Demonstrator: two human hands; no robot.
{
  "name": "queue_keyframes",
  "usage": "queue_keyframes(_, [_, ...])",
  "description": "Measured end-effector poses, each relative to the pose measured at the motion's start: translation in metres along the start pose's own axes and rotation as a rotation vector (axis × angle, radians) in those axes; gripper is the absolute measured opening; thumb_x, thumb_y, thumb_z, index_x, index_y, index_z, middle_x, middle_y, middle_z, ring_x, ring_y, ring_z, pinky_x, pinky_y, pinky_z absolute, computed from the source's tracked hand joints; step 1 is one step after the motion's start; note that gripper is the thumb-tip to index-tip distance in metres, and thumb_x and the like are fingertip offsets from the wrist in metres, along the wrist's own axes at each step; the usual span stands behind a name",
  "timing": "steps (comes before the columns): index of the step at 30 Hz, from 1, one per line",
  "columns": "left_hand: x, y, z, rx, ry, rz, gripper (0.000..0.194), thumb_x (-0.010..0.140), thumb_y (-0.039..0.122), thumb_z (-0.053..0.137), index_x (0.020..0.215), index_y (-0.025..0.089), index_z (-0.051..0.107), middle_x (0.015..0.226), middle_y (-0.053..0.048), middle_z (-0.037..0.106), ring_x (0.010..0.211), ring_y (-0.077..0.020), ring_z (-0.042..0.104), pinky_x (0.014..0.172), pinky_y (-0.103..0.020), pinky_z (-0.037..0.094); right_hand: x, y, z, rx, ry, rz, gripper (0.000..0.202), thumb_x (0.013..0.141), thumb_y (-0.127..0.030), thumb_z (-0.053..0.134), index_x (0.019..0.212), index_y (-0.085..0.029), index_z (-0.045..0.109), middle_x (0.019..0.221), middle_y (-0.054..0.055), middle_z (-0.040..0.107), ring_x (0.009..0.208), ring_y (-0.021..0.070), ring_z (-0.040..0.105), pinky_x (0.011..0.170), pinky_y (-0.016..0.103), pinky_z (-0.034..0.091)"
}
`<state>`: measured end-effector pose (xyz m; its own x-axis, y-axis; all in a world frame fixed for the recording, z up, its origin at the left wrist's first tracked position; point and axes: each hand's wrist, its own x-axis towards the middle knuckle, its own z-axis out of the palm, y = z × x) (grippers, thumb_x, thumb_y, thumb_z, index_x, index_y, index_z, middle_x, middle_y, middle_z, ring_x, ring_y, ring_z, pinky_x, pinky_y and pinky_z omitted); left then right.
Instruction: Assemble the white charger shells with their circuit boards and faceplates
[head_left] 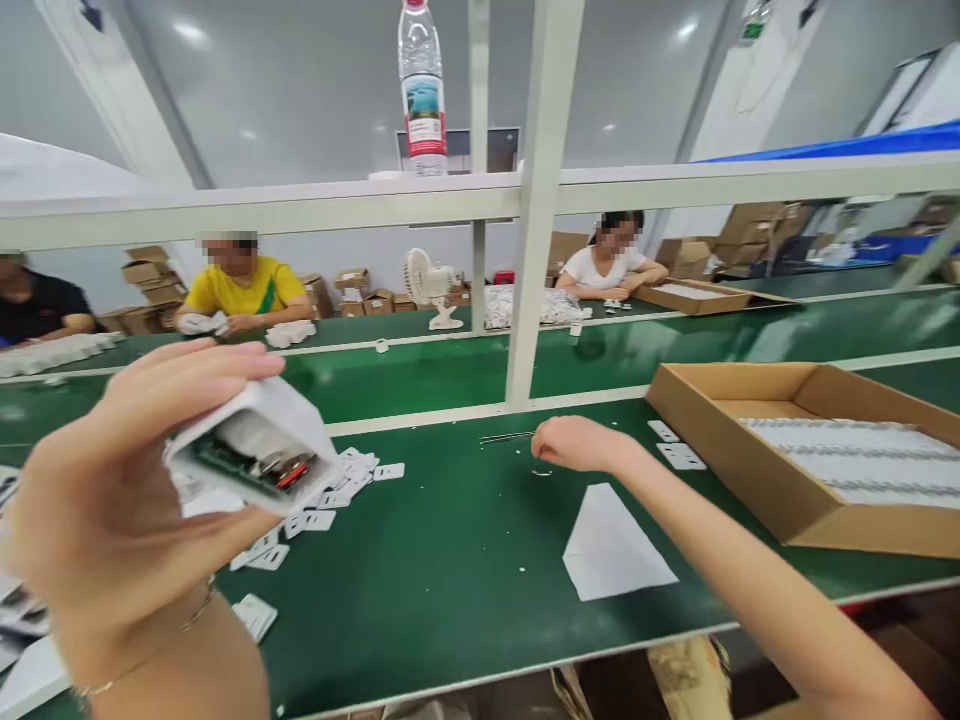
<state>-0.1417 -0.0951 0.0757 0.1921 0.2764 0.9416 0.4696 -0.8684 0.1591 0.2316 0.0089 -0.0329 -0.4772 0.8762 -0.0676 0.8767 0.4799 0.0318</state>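
Note:
My left hand [127, 470], raised close to the camera, grips a white plastic housing [304, 425] between thumb and fingers. The housing's open end faces me and shows a green circuit board [232, 460] with metal and red parts inside. Farther off, over the green table, my right hand [570, 442] is closed around one end of thin metal tweezers [504, 437], whose tips point left. Just under that hand lies a small curved pale piece [541, 473]. A sheet of white paper [615, 550] lies nearer to me, below my right wrist.
Many small white plates [319, 520] are scattered at left, beside and behind my left hand. A cardboard tray [862, 525] with rows of white parts stands at right, small white plates [681, 456] beside it. A frame post [534, 220] rises ahead; co-workers sit across.

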Motion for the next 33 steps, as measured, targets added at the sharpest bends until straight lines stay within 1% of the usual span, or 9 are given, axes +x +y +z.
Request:
queue_keyframes(1, [0.005, -0.001, 0.015, -0.062, 0.021, 0.029, 0.053, 0.073, 0.039, 0.089, 0.123, 0.036, 0.070, 0.123, 0.002, 0.071, 0.121, -0.0303, 0.066, 0.116, -0.063, 0.049, 0.001, -0.001, 0.019, -0.011, -0.033, 0.010, 0.006, 0.095, -0.013, 0.070, 0.098, -0.016, 0.073, 0.102, 0.003, 0.075, 0.090, 0.0179, 0.071, 0.081, 0.033, 0.059])
queue_keyframes(4, [0.009, -0.011, 0.051, -0.165, 0.070, 0.086, 0.057, 0.079, 0.020, 0.083, 0.132, 0.030, 0.066, 0.130, 0.000, 0.069, 0.125, -0.0313, 0.065, 0.117, -0.065, 0.048, 0.001, -0.006, 0.065, -0.061, -0.063, 0.059, 0.013, 0.101, -0.023, 0.068, 0.110, -0.014, 0.070, 0.114, 0.006, 0.072, 0.103, 0.0210, 0.070, 0.092, 0.042, 0.060])
queue_keyframes(8, [0.003, -0.029, 0.074, -0.143, -0.003, 0.156, 0.063, 0.079, 0.014, 0.083, 0.137, 0.025, 0.060, 0.130, -0.004, 0.069, 0.122, -0.0349, 0.066, 0.114, -0.067, 0.047, 0.002, -0.011, 0.090, -0.106, -0.064, 0.112, 0.016, 0.100, -0.026, 0.070, 0.108, -0.012, 0.069, 0.114, 0.008, 0.070, 0.106, 0.0230, 0.069, 0.093, 0.043, 0.059])
queue_keyframes(13, [0.000, -0.041, 0.077, -0.039, -0.097, 0.151, 0.061, 0.083, 0.013, 0.079, 0.137, 0.026, 0.055, 0.133, -0.008, 0.067, 0.127, -0.0330, 0.062, 0.117, -0.062, 0.044, 0.007, -0.002, 0.090, -0.059, -0.012, 0.135, 0.011, 0.101, -0.023, 0.067, 0.104, -0.013, 0.069, 0.108, 0.005, 0.071, 0.100, 0.0203, 0.070, 0.092, 0.041, 0.059])
queue_keyframes(16, [0.000, -0.045, 0.076, -0.021, -0.133, 0.166, 0.060, 0.085, 0.010, 0.076, 0.138, 0.024, 0.052, 0.132, -0.010, 0.066, 0.127, -0.0306, 0.062, 0.118, -0.060, 0.043, 0.008, 0.005, 0.090, -0.020, 0.035, 0.145, 0.005, 0.101, -0.016, 0.065, 0.099, -0.014, 0.069, 0.101, 0.003, 0.072, 0.098, 0.0195, 0.069, 0.090, 0.040, 0.058])
queue_keyframes(22, [-0.003, -0.052, 0.077, -0.079, -0.130, 0.121, 0.059, 0.085, 0.008, 0.073, 0.137, 0.022, 0.050, 0.132, -0.011, 0.065, 0.128, -0.0282, 0.060, 0.118, -0.055, 0.043, 0.005, 0.015, 0.095, 0.087, 0.051, 0.157, 0.027, 0.092, 0.004, 0.050, 0.093, -0.016, 0.068, 0.095, 0.004, 0.073, 0.091, 0.0180, 0.069, 0.080, 0.029, 0.053])
queue_keyframes(26, [-0.003, -0.054, 0.078, -0.077, -0.126, 0.129, 0.059, 0.085, 0.009, 0.073, 0.137, 0.023, 0.050, 0.132, -0.010, 0.065, 0.128, -0.0282, 0.060, 0.118, -0.055, 0.044, 0.000, 0.019, 0.094, 0.129, 0.030, 0.179, 0.023, 0.093, -0.002, 0.057, 0.103, -0.017, 0.070, 0.109, 0.008, 0.072, 0.097, 0.0191, 0.069, 0.080, 0.028, 0.051])
queue_keyframes(29, [-0.002, -0.054, 0.076, -0.034, -0.118, 0.130, 0.057, 0.087, 0.012, 0.073, 0.138, 0.025, 0.050, 0.133, -0.010, 0.065, 0.129, -0.0287, 0.060, 0.118, -0.055, 0.043, 0.000, 0.018, 0.093, 0.115, 0.004, 0.248, 0.011, 0.098, -0.008, 0.060, 0.094, -0.014, 0.069, 0.102, 0.006, 0.071, 0.093, 0.0193, 0.069, 0.084, 0.033, 0.054])
queue_keyframes(33, [-0.001, -0.052, 0.073, 0.016, -0.110, 0.149, 0.055, 0.087, 0.013, 0.071, 0.136, 0.026, 0.051, 0.132, -0.010, 0.066, 0.128, -0.0300, 0.061, 0.117, -0.057, 0.044, 0.005, 0.015, 0.090, 0.150, -0.025, 0.312, 0.017, 0.102, -0.028, 0.066, 0.093, -0.014, 0.068, 0.097, 0.003, 0.070, 0.092, 0.0188, 0.068, 0.089, 0.040, 0.056])
